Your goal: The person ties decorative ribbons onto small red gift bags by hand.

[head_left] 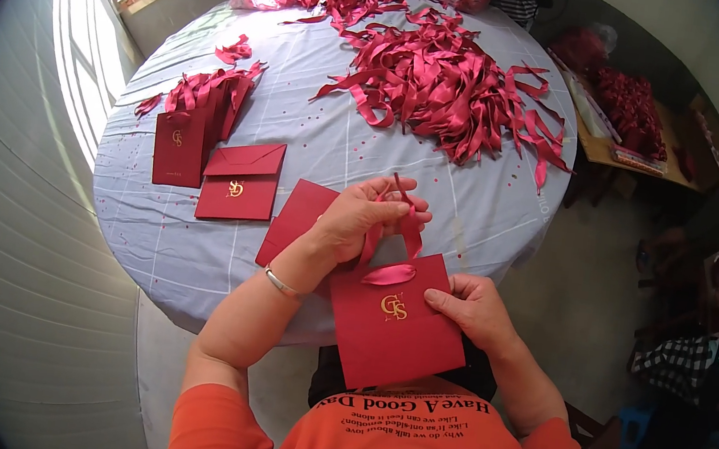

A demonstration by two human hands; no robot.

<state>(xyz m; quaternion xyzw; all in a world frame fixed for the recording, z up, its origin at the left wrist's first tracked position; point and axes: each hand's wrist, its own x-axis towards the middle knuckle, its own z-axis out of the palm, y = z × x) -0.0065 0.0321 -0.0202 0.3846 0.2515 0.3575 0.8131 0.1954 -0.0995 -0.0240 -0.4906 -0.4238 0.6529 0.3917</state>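
Observation:
A red paper gift bag (389, 345) with a gold emblem is held tilted at the table's near edge, in front of my body. My right hand (476, 311) grips its right upper side, thumb on the front face. Above the bag's top, my left hand (369, 217) pinches the red ribbon (412, 233) that rises from it. A shiny ribbon band also lies across the bag's upper front. Partly behind my left hand and wrist lies another red bag (296, 217), flat on the table.
Left on the round cloth-covered table (298, 141) lie a folded flat red bag (237, 196) and a stack of ribboned bags (180, 149). A big heap of red ribbons (440, 82) covers the far right. Beyond stands a wooden side table (676, 165) with more ribbons.

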